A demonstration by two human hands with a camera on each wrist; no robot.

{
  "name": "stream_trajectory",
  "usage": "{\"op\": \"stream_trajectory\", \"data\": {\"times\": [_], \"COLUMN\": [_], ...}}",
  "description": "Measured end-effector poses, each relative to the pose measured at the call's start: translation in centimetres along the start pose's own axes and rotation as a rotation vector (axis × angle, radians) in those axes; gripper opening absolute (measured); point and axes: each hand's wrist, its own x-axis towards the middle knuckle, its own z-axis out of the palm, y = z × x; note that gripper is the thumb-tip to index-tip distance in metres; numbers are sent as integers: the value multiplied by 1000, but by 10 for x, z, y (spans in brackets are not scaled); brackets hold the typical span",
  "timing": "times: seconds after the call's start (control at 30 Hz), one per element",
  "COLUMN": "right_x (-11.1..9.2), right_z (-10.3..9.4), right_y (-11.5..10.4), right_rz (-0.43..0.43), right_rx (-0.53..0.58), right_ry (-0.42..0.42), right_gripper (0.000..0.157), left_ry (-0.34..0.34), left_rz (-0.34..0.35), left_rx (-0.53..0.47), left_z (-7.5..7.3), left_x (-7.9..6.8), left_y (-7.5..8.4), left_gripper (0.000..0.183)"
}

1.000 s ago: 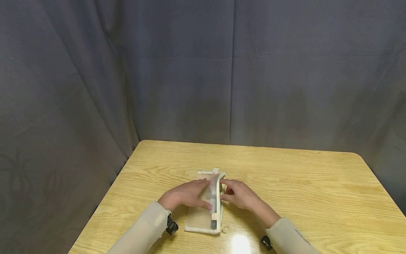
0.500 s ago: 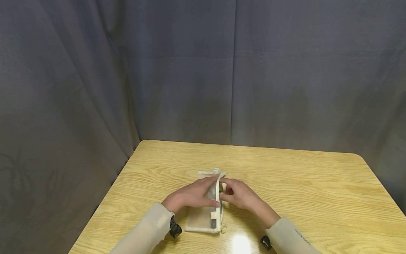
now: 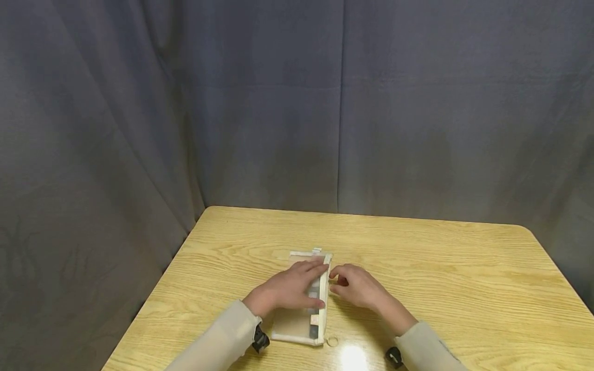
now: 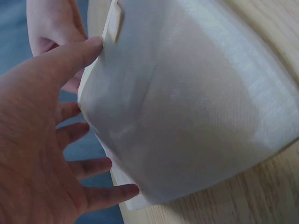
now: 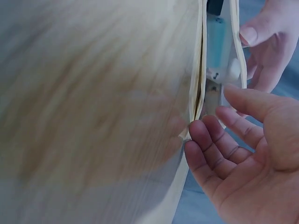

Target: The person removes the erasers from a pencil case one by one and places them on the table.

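Note:
A see-through mesh zip pouch (image 3: 293, 323) with pale edging lies on the table, its zip edge to the right. In the right wrist view its mouth gapes a little, and inside are a blue-green item (image 5: 217, 44) and a dark piece (image 5: 215, 7); their kinds cannot be made out. My left hand (image 3: 293, 288) rests across the pouch with spread fingers, thumb and fingertips at the zip edge. Just right of that edge is my right hand (image 3: 357, 286), fingers loosely bent, nothing between them; its fingertips are at the pouch's mouth in the right wrist view.
The wooden table (image 3: 441, 278) extends around the pouch. A small ring (image 3: 332, 341) lies by the pouch's near right corner. Behind the table and at its left hangs a dark curtain (image 3: 260, 113).
My left hand has slid right to the zip edge. My right hand has drawn slightly right, out of the pouch's mouth, and the raised zip edge now lies flatter.

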Motion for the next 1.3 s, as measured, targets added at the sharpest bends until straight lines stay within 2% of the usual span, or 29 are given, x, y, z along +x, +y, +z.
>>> {"op": "stream_trajectory", "data": {"times": [0.2, 0.4, 0.6, 0.8, 1.03, 1.3], "right_x": [-3, -4, -4, -5, -4, -5], "right_z": [-4, -5, -5, -3, -1, 2], "right_y": [6, 7, 7, 7, 2, -4], "right_rz": [25, 20, 26, 12, -9, -19], "right_rx": [0, 10, 21, 15, 30, 13], "right_ry": [12, -1, -18, -51, -83, -99], "right_gripper": [17, 19, 20, 26, 38, 47], "left_ry": [19, 22, 41, 90, 127, 192], "left_rz": [48, 54, 49, 58, 22, 30], "left_rx": [98, 146, 166, 48, -101, -255], "left_z": [0, 1, 2, 1, 5, 8], "left_x": [1, 5, 11, 12, 8, 4], "left_y": [8, 16, 14, 7, -3, -12], "left_gripper": [75, 65, 56, 46, 45, 39]}}
